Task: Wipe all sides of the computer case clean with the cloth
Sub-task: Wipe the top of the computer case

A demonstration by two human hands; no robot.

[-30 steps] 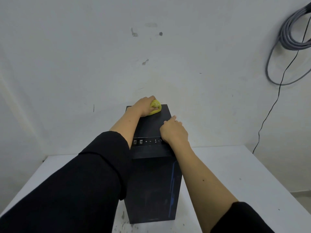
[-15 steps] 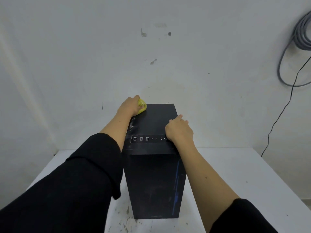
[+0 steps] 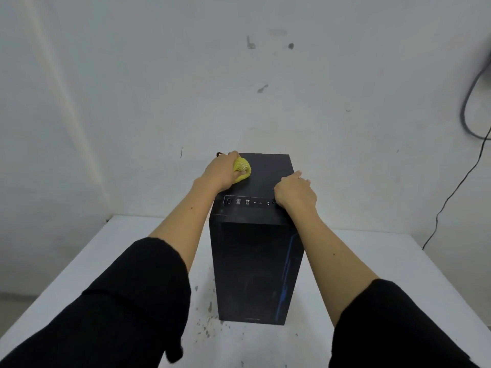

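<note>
A black computer case [image 3: 255, 266] stands upright on a white table [image 3: 358, 274], its front panel facing me and a row of ports along the near edge of its top. My left hand [image 3: 221, 172] grips a bunched yellow cloth [image 3: 242, 168] and presses it on the far left part of the case's top. My right hand [image 3: 295, 192] rests on the top's right edge near the front, fingers curled over that edge.
A white wall stands close behind the case. Grey cables [image 3: 470, 112] hang on the wall at the right, with a thin black cord [image 3: 451, 197] running down behind the table. Dark specks mark the tabletop by the case's base.
My left hand with the cloth swept left to the top's far left corner, then came back slightly toward me and right. My right hand stayed on the right edge.
</note>
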